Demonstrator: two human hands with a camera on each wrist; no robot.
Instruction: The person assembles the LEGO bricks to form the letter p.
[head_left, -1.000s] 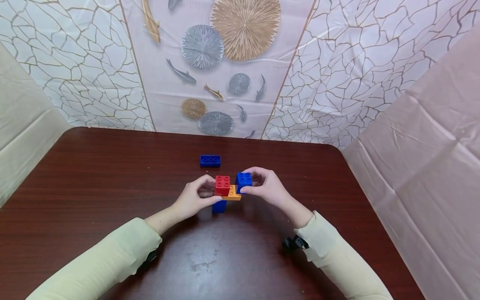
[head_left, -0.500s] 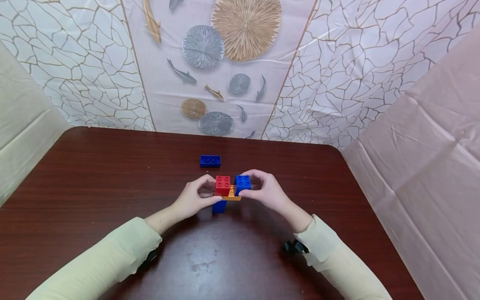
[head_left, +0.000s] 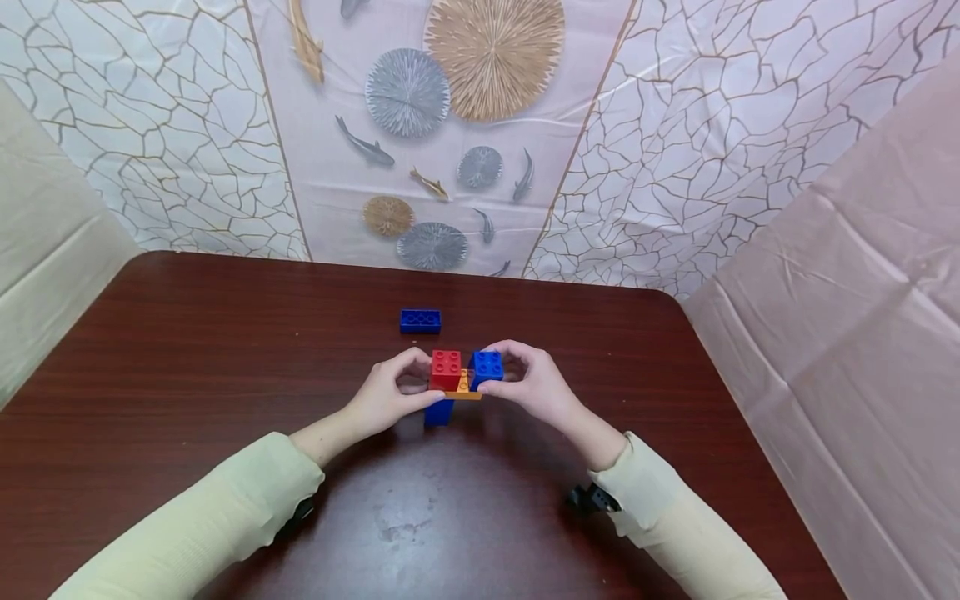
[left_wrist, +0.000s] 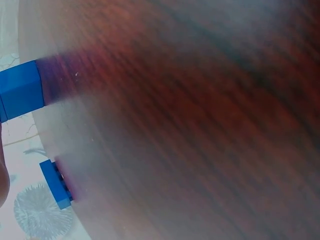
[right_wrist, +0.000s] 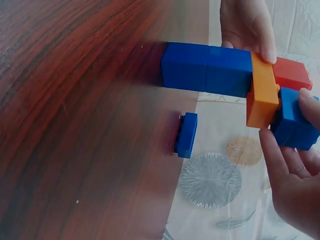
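Because the orange block (right_wrist: 262, 90) overhangs its blue column (right_wrist: 206, 69), it is gripped, presumably for steadiness, by the left hand (head_left: 378, 407), while a blue cube (right_wrist: 295, 120) is pinched above its free end by the right hand (head_left: 543, 385).

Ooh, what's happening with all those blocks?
Someone is building a small toy tower. The left hand grips the orange brick beside the red cube, which sits on one end of it. The right hand holds a blue cube at the other end; it seems slightly tilted, not pressed flush. Two blue blocks underneath hold the orange brick up from the table. Another blue brick lies by itself farther back.
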